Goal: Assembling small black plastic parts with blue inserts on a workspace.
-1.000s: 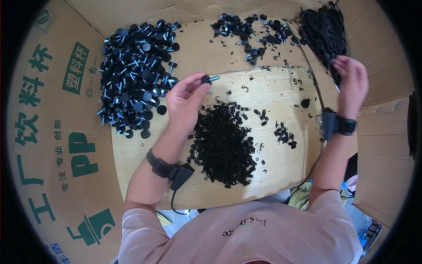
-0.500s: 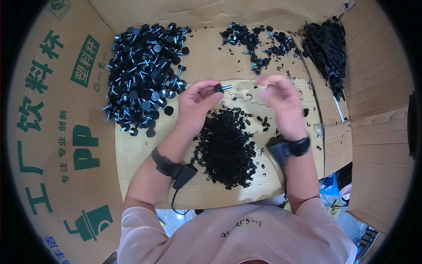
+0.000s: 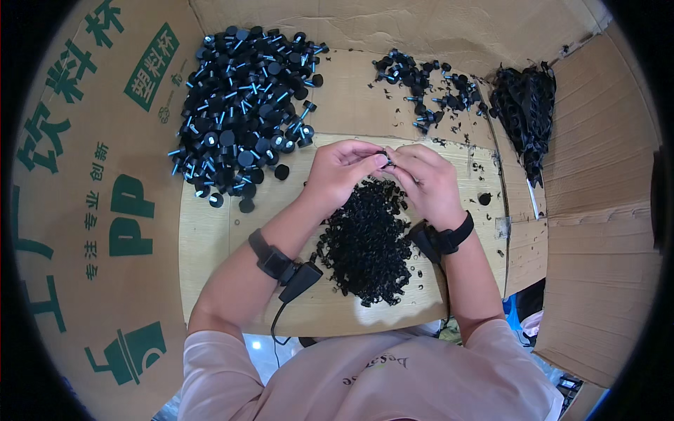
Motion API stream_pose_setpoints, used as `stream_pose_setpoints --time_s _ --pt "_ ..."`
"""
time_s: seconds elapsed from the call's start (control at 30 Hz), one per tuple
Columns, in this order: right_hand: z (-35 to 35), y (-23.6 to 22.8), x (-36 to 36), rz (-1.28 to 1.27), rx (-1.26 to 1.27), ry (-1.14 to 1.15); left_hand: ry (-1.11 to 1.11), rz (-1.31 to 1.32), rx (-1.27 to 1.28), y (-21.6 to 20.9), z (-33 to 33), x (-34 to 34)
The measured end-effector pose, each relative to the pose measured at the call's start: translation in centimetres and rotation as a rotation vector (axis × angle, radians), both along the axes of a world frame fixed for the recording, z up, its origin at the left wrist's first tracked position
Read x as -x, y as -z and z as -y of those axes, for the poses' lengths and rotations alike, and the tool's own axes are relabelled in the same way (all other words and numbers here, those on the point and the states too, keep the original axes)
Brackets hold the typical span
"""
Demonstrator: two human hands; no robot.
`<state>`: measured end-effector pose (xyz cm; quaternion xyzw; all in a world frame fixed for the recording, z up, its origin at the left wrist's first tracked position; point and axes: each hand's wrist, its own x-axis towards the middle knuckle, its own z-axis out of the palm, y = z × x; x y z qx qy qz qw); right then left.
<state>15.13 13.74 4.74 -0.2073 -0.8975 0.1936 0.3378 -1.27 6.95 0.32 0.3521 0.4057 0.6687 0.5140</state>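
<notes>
Over the board (image 3: 217,259), left grip (image 3: 341,170) and right grip (image 3: 430,177) pinch a black part (image 3: 387,162).

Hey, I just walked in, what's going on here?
A person is working bare-handed at a wooden board. The left hand pinches a small black part, mostly hidden by fingers; the right hand meets it there, though whether it grips or just touches isn't clear. Just below the hands lies a heap of little black pieces. Black-headed bolts are piled at the far left, with a bundle of black strips at the far right.
</notes>
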Motion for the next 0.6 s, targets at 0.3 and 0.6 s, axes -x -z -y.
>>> stream_pose_setpoints --time_s 0.3,0.6 --pt "0.1 -0.2 -0.5 0.094 -0.264 -0.022 0.065 -0.056 0.044 0.4 0.0 0.2" --pt "1.8 0.5 -0.2 0.031 -0.169 0.243 0.122 -0.186 -0.018 0.4 0.5 -0.5"
